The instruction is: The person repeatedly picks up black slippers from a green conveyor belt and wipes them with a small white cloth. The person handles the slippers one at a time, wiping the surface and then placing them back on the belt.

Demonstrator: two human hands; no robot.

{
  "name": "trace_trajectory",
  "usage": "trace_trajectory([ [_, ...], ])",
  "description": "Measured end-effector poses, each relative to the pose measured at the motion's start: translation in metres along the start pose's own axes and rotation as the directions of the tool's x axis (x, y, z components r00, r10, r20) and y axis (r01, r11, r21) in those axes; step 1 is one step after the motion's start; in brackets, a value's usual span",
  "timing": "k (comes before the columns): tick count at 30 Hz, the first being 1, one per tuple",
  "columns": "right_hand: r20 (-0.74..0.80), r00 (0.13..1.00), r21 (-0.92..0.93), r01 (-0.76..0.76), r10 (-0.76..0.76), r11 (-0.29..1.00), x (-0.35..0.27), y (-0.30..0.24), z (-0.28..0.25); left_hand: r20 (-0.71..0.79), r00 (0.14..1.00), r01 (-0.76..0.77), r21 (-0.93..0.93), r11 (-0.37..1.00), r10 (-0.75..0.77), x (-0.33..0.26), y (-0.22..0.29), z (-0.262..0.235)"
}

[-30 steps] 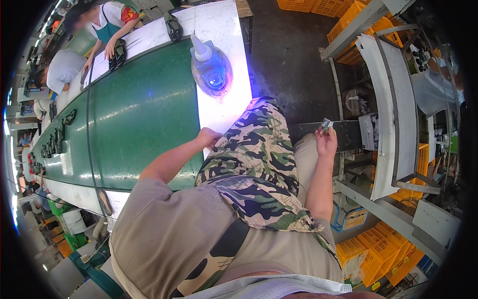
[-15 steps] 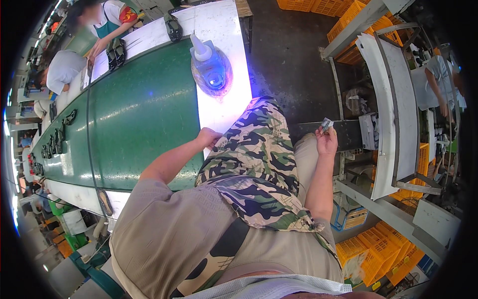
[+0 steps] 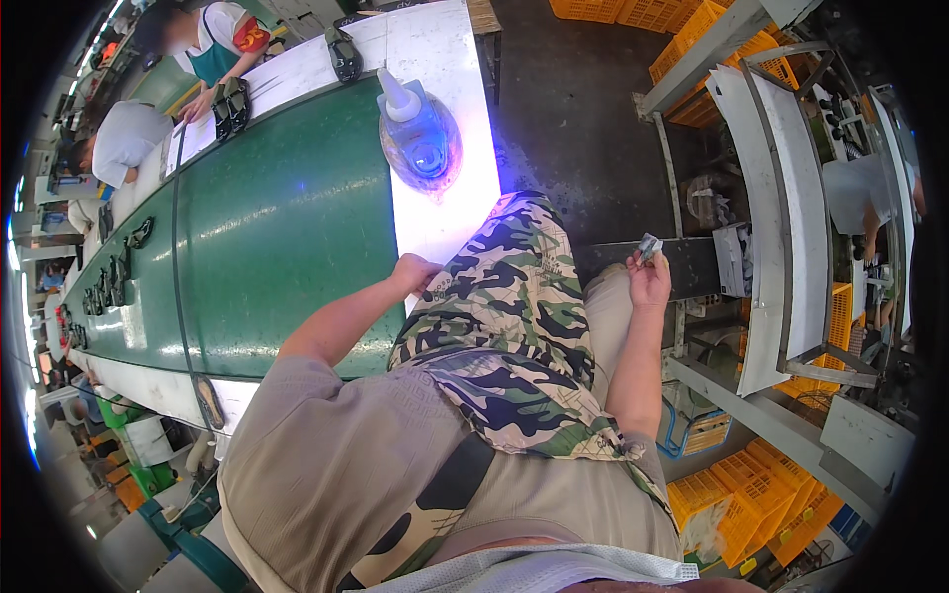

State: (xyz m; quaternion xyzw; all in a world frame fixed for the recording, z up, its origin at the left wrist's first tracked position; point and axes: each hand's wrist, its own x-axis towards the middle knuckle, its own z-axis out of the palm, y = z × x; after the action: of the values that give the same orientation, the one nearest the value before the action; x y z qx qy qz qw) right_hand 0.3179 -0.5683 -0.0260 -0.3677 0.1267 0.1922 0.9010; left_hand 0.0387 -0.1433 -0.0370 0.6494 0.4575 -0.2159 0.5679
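My left hand (image 3: pixel 415 275) is closed at the near edge of the white worktop, against the camouflage apron (image 3: pixel 504 296) over my lap. Its fingertips are partly hidden, and whether they pinch the apron's edge or something else is unclear. Out to the right, above my thigh, my right hand (image 3: pixel 649 282) is raised with thumb and fingers closed on a small shiny grey-green piece (image 3: pixel 648 247), too small to name surely. Beyond my left hand, a translucent bottle with a white nozzle (image 3: pixel 420 138) stands on the worktop under blue-violet light.
A green conveyor belt (image 3: pixel 287 227) runs along my left, carrying several dark shoes (image 3: pixel 104 287). More shoes (image 3: pixel 344 54) sit on the white ledge (image 3: pixel 297 74) beyond, where co-workers sit. Right stand a metal rack with white panels (image 3: pixel 766 227) and orange crates (image 3: pixel 751 494).
My hands stay nearly where they were. At the far left, a co-worker's arm has shifted nearer the shoes on the ledge; the person behind the rack has moved lower.
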Motion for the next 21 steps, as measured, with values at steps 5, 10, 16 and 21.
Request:
trace_trajectory([
  [5, 0.005, 1.000, -0.001, -0.001, 0.001, 1.000, -0.0002, -0.0005, -0.0002, -0.002, 1.000, -0.016, 0.004, 1.000, 0.016, 0.0019, -0.0019, -0.0005],
  [10, -0.013, 1.000, 0.000, -0.002, 0.002, 1.000, -0.0004, -0.0001, 0.0008, -0.024, 0.999, -0.021, 0.029, 0.999, 0.022, 0.0004, -0.0007, 0.0010],
  [16, -0.008, 1.000, -0.003, -0.005, 0.005, 1.000, -0.0011, -0.0004, 0.0018, -0.022, 1.000, -0.020, 0.029, 0.999, 0.021, 0.0007, -0.0008, 0.0007],
  [21, -0.002, 1.000, 0.005, -0.009, 0.009, 1.000, 0.0002, 0.0000, -0.0014, -0.018, 0.999, -0.027, 0.040, 0.999, 0.027, -0.0001, 0.0004, 0.0001],
])
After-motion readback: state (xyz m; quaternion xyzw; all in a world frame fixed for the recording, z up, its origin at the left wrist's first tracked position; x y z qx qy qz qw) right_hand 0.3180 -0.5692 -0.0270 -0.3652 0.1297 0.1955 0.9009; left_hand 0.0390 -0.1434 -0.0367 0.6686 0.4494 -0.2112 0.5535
